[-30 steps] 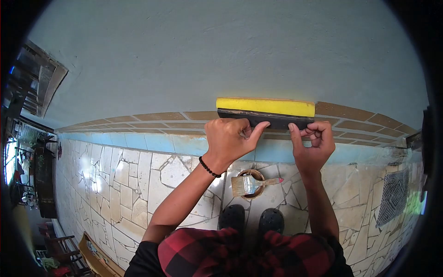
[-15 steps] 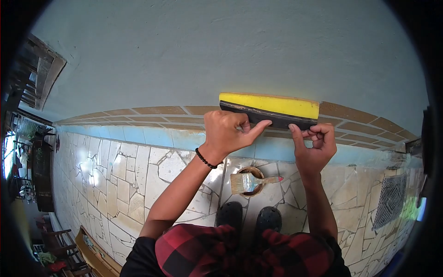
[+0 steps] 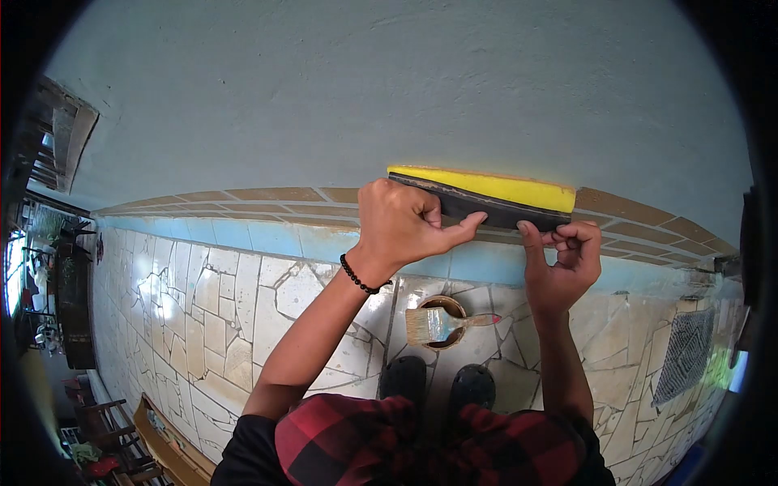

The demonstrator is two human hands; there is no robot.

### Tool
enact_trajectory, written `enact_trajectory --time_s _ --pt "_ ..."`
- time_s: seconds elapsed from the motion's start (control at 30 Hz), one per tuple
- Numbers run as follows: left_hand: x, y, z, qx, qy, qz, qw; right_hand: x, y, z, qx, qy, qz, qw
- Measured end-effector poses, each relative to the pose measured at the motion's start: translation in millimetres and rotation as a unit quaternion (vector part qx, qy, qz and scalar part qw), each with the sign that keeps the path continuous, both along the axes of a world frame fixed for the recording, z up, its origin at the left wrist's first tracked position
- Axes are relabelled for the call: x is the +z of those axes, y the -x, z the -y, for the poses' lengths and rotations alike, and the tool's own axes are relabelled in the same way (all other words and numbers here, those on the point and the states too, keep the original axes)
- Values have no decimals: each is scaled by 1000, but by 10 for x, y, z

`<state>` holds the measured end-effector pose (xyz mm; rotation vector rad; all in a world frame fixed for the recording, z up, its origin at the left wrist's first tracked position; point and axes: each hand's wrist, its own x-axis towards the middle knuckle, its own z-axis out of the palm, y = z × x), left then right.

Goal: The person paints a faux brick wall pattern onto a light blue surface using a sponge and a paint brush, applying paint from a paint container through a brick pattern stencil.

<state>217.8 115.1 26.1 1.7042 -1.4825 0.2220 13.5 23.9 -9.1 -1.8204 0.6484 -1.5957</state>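
A long tool with a yellow pad [image 3: 486, 188] and a black backing [image 3: 494, 209] lies against the grey wall [image 3: 421, 89], over the upper edge of a brown brick-patterned band [image 3: 271, 194]. My left hand [image 3: 401, 220], with a dark beaded bracelet at the wrist, grips the black backing near its left end, thumb along the lower edge. At the right end my right hand [image 3: 563, 263] pinches the same backing between thumb and curled fingers. The surface of the pad that faces the wall is hidden.
Below the band runs a light blue strip [image 3: 235, 235]. On the stone-patterned floor [image 3: 324, 292] a brush [image 3: 433, 325] rests across a round container [image 3: 446, 303], just ahead of my dark shoes. A grey mat [image 3: 682, 356] lies at right, wooden furniture [image 3: 166, 441] at lower left.
The yellow and black tool has shifted slightly to the right, and its right end sits a little lower. My right hand has moved right and slightly down with it.
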Motion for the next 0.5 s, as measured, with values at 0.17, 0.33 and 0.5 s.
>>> enact_trajectory --time_s 0.17,0.33,0.5 --pt "35 -40 14 -12 -16 -3 1000 20 -9 0 2 3 6 1000" --pt "72 17 -29 9 -31 -17 999 17 -3 -15 5 -6 9 1000" --pt "75 141 -75 12 18 -4 1000 36 21 -45 -5 -15 10 1000"
